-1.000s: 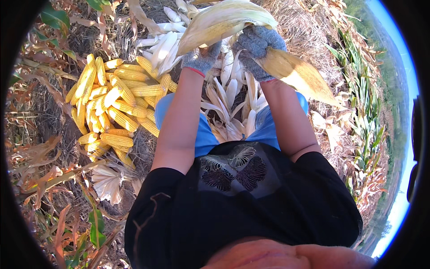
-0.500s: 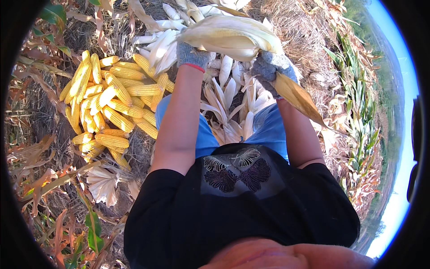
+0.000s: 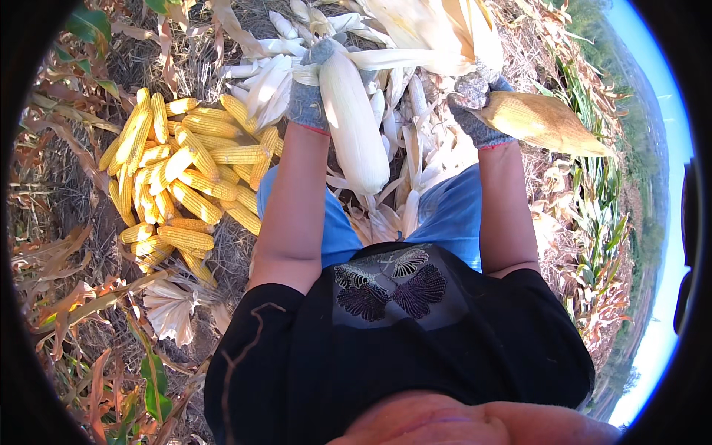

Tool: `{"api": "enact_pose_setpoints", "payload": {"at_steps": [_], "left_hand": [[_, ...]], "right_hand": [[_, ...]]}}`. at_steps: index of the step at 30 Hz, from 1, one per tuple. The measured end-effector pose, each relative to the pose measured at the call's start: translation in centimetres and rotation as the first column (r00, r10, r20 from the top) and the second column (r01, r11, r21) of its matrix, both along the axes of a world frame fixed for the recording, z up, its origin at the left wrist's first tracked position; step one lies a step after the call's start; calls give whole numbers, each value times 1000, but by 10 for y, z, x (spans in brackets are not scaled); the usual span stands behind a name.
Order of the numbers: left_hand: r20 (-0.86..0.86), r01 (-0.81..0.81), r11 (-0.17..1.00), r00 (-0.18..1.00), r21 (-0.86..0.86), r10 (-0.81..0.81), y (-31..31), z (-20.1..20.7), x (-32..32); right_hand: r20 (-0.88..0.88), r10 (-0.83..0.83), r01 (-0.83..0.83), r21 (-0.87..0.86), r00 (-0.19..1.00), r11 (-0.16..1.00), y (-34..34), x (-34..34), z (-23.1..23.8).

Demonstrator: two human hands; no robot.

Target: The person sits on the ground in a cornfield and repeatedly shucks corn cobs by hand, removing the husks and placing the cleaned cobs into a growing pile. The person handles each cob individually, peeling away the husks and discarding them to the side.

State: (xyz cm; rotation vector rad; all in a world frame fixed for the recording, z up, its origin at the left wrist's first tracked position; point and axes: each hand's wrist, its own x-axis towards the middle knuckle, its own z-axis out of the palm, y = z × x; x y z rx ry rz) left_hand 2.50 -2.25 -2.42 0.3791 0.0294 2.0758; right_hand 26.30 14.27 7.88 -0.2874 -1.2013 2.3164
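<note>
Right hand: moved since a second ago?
Yes. The right hand has shifted to the right, farther from the pile of bare yellow corn on the ground.

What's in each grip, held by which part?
Left grip: corn ear, by its far end. Right grip: brown husk, by its left end.

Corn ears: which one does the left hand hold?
The pale-husked ear, gripped near its far end by the left hand; the bare yellow ears lie piled on the ground.
</note>
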Motion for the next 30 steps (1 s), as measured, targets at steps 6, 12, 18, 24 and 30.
{"api": "enact_pose_setpoints", "payload": {"at_steps": [6,12,18,24,30], "left_hand": [[-358,-332,909,905,-251,231,35,-40,-13],[116,-130,989,984,-75,138,-5,15,-11],[91,-292,927,943,-237,321,4,47,5],[-199,-392,898,914,-200,354,16,47,2],[-301,-239,869,947,-433,110,6,71,-11]], "right_hand": [[-62,-507,494,352,860,795,71,62,33],[-131,-977,672,-710,167,209,156,184,14],[255,-248,309,-235,934,921,-11,45,-58],[191,569,-547,-157,800,822,-87,-45,-78],[417,215,-384,379,883,842,-48,-75,-67]]}}
